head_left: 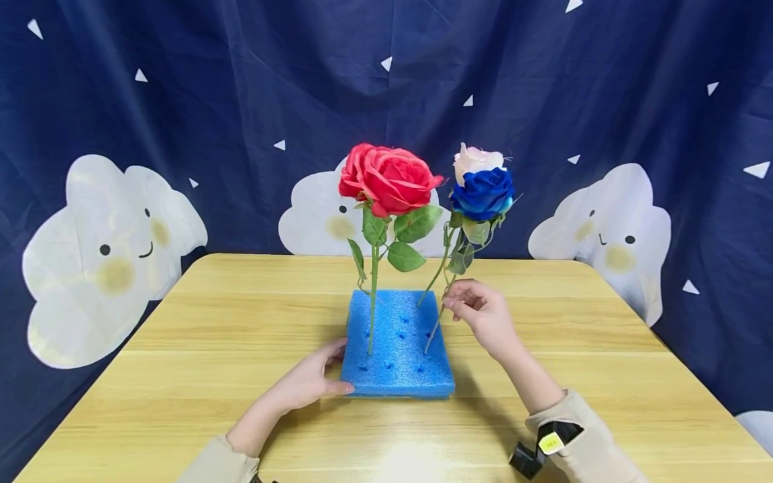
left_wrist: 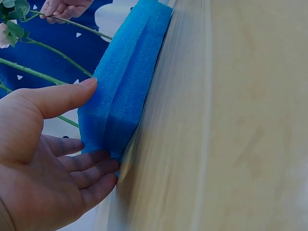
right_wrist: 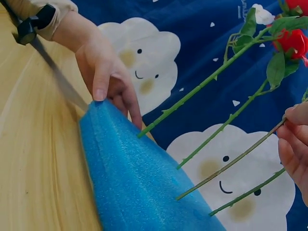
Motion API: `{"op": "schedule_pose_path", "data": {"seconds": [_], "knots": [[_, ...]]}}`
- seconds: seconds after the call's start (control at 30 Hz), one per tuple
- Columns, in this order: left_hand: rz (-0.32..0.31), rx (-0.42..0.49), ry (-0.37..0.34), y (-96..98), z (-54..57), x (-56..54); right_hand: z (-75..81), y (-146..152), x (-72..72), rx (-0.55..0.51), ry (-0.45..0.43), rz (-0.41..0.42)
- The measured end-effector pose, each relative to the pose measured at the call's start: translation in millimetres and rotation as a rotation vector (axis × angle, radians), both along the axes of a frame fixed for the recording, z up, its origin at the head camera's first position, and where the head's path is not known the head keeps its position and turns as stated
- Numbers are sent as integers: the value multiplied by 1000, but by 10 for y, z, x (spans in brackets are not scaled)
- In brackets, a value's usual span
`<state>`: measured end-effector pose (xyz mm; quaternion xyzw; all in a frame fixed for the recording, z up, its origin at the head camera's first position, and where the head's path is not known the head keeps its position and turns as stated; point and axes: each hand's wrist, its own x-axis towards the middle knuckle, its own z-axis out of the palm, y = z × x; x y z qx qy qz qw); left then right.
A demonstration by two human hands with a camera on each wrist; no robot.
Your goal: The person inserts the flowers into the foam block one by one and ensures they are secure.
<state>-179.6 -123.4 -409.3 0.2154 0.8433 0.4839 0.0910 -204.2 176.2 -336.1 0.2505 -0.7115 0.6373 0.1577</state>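
Note:
A blue foam block (head_left: 404,386) with small holes in its top lies on the table. My left hand (head_left: 308,379) holds its front left corner, thumb at the front and fingers along the left side. Over the block's right side, my right hand (head_left: 483,315) pinches the thin stem (right_wrist: 231,163) of a blue rose (head_left: 483,194); the stem's lower end meets the foam. Behind it, a pale pink rose (head_left: 474,159) stands in the block. Red roses (head_left: 401,181) with green leaves rise from the left part, their heads overlapping in the head view.
The light wooden table (head_left: 241,315) extends around the block. A dark blue curtain (head_left: 241,80) with cloud faces and white triangles hangs behind it. A black strapped device (head_left: 543,446) sits on my right wrist.

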Motion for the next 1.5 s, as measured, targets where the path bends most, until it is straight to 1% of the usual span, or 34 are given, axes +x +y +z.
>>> {"op": "schedule_pose_path", "data": {"seconds": [0.2, 0.37, 0.5, 0.73, 0.87, 1.03, 1.27, 1.33, 1.4, 1.5], "knots": [[4, -10, 3, -14, 7, 3, -33, -2, -5, 12, 10, 17], [4, -8, 1, -18, 8, -5, -8, 1, 5, -3, 29, 37], [6, -6, -2, -13, 8, -15, 6, 2, 10, 2, 34, 36], [10, -6, -4, -4, 31, -9, -66, -2, 11, 90, 15, -10], [12, -11, -1, -6, 34, -9, -104, -3, 14, 104, 6, -11], [16, -14, -6, -9, 23, -18, -130, -13, 12, 102, 3, 7], [9, -4, -7, -11, 26, -9, -147, -49, 17, 154, 27, 7], [7, 3, -10, -8, 23, -4, -147, -55, 18, 153, 22, 5], [5, 7, -12, -8, 23, 7, -88, -77, 65, 146, 1, -10], [3, 13, -17, -8, 18, 15, -90, -53, 64, 134, -34, -35]]}}
